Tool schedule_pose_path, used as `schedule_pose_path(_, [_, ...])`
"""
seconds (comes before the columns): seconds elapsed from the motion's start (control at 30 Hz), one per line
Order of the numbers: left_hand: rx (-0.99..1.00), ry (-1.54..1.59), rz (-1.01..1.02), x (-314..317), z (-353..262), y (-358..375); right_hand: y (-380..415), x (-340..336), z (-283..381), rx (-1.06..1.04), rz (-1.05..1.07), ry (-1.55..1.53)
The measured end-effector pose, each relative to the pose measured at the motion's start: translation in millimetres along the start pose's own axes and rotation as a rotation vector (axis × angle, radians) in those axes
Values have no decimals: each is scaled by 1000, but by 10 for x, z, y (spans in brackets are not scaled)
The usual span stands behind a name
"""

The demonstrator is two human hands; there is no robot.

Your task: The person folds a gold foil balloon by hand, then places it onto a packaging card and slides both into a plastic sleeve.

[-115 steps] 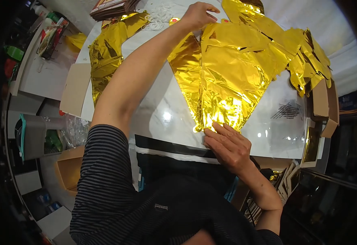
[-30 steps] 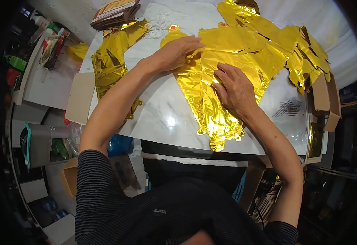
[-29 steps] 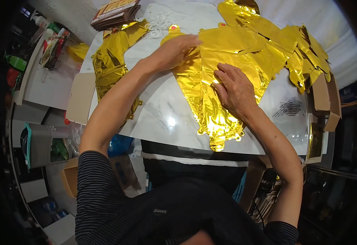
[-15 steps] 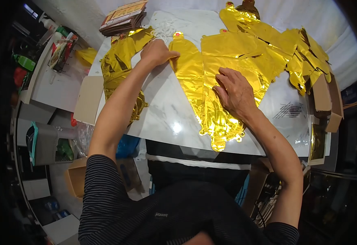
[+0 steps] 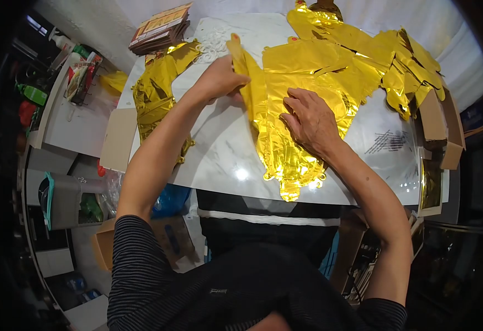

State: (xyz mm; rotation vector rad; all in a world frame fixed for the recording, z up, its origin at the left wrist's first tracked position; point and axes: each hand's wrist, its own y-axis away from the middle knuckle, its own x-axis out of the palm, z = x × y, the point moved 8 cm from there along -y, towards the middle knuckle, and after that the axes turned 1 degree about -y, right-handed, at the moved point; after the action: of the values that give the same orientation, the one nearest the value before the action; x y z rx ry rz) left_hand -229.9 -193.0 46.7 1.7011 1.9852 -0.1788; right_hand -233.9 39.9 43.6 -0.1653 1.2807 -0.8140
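Gold foil (image 5: 302, 63) on marbled table (image 5: 214, 140), curtain (image 5: 446, 44)

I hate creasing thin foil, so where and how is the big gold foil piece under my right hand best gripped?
Probably by the raised left flap of the gold foil, from the left, in a light pinch: it stands off the white table, leaving both faces reachable. The left hand grips there; the right hand rests on the foil.
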Motion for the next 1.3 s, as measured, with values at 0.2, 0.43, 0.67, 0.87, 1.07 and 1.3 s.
schedule_pose_path(0.2, [158, 237, 37, 475, -380, -18, 0, 22, -14, -23, -12, 18])
schedule_pose_path(0.43, [392, 67, 87, 283, -170, -17, 10, 47, -40, -3, 2, -13])
schedule_pose_path(0.67, [724, -720, 33, 453, -17, 500, -21, 6, -11, -1, 0, -37])
schedule_pose_path(0.87, [762, -861, 4, 705, -6, 440, -28, -5, 14, -9, 0, -30])
schedule_pose_path(1.07, [753, -955, -18, 761, -32, 353, -29, 15, -5, -1, 5, -36])
schedule_pose_path(1.3, [726, -1031, 11, 816, -2, 339, -19, -7, 9, 3, 6, -41])
